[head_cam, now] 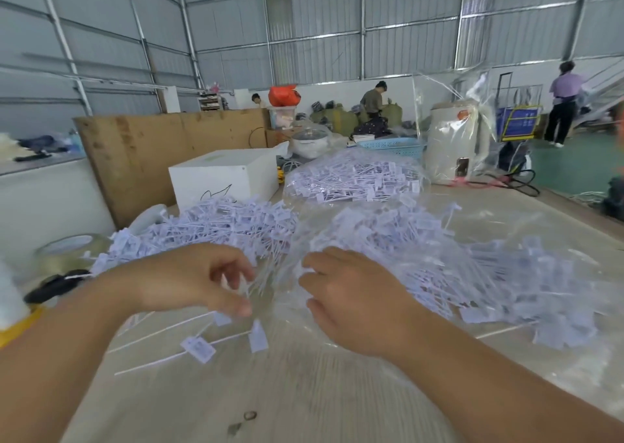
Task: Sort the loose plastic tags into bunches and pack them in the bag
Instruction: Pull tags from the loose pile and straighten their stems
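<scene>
Loose plastic tags are being handled by 2 bare hands over the table (304, 392).

Thin white tag stems (251, 282) are pinched between the curled fingers and thumb of the left hand (189, 280); motion blur hides how many are gripped. The right hand (351, 302) is laid knuckles-up on the clear plastic bag (489, 274), its fingers bent at the bag's near edge; whether the film is gripped cannot be told. Behind the left hand a loose heap of tags (216, 226) is spread. 3 stray tags (199, 348) are seen on the table below the left hand. A second filled bag (354, 176) is set behind the heap, beside a white box (223, 177).
</scene>
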`<act>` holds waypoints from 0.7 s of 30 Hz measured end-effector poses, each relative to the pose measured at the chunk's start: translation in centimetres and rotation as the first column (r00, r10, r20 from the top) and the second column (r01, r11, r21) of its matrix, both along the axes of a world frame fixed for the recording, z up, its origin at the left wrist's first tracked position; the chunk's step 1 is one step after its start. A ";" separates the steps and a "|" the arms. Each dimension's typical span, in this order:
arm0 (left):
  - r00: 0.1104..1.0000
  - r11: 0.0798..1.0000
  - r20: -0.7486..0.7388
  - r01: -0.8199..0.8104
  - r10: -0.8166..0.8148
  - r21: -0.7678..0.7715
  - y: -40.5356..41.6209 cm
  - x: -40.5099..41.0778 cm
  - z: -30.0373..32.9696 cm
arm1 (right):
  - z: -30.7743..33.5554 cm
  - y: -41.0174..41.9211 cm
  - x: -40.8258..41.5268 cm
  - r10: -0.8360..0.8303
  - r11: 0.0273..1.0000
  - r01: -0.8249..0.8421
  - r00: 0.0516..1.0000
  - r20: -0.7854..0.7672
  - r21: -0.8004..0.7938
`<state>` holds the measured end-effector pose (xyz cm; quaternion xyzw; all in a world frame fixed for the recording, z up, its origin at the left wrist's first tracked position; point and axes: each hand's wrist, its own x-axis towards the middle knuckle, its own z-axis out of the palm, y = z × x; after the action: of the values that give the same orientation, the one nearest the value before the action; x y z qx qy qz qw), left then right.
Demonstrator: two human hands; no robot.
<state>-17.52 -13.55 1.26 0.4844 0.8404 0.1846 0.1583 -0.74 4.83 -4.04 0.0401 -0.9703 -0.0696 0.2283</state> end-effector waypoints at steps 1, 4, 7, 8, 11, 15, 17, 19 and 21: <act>1.000 0.994 -0.002 -0.010 0.010 -0.110 -1.0 -0.3 0.0 | -0.4 -0.1 -0.2 0.002 1.000 -0.001 0.999 0.035 -0.007; 0.996 0.926 -0.094 -0.037 0.001 -0.375 -2.2 -0.4 -1.8 | -0.9 -0.6 -0.6 -0.018 1.000 0.018 0.995 0.103 -0.001; 0.988 0.949 -0.156 -0.033 -0.017 -0.312 -1.9 -0.9 -3.7 | -1.2 -1.0 -0.8 -0.022 0.999 0.024 0.995 0.094 -0.026; 0.988 0.964 -0.157 -0.043 0.002 -0.263 -1.7 -1.2 -4.0 | -1.2 -1.1 -0.8 -0.019 1.000 0.021 0.996 0.086 -0.023; 0.984 0.993 -0.172 -0.069 0.051 -0.100 -0.7 -2.4 -5.0 | -1.4 -1.3 -1.0 -0.024 1.000 0.025 0.997 0.068 -0.018; 0.975 0.991 -0.195 -0.083 0.102 0.102 1.4 -3.8 -6.0 | -0.8 -2.3 -2.2 -0.018 0.999 0.021 0.997 0.077 -0.039; 0.972 0.990 -0.218 -0.059 0.086 0.128 2.3 -4.6 -5.8 | -0.3 -2.8 -3.3 -0.025 0.997 0.031 0.996 0.080 -0.067; 0.968 0.986 -0.234 -0.052 0.089 0.161 2.9 -5.3 -5.4 | 0.5 -3.3 -4.5 -0.019 0.995 0.025 0.998 0.063 -0.094; 0.977 0.973 -0.186 -0.065 0.107 0.221 3.0 -5.8 -5.4 | 1.2 -3.6 -5.7 -0.001 0.996 0.010 0.996 0.091 -0.093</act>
<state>-23.35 -10.58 -4.13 0.4775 0.8474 0.2318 0.0131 -6.41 1.25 -2.82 0.0299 -0.9820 -0.0230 0.1852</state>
